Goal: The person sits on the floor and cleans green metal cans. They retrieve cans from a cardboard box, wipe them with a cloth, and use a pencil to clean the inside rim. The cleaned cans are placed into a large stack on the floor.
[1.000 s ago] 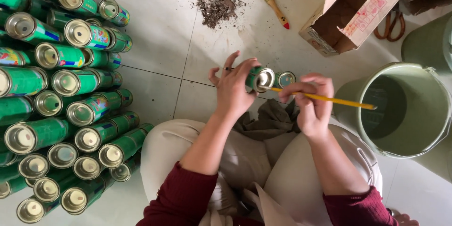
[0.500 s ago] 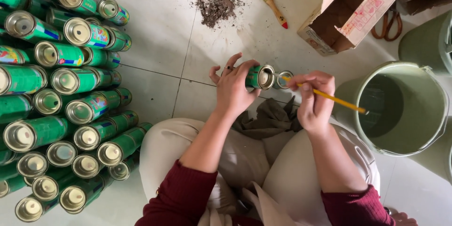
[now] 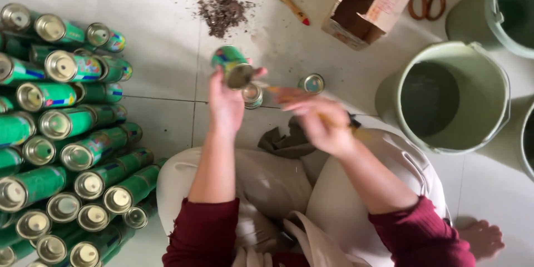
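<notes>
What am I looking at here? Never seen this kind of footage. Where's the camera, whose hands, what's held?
No machine: a seated person works with bare hands, filmed by one camera on their head looking down. The left hand holds a green can, open end toward the camera. The right hand, blurred, holds a thin yellow stick. On the tiled floor: a stack of green cans, two small round caps, a brush, a dirt pile, a cardboard box and a pale green bucket.
</notes>
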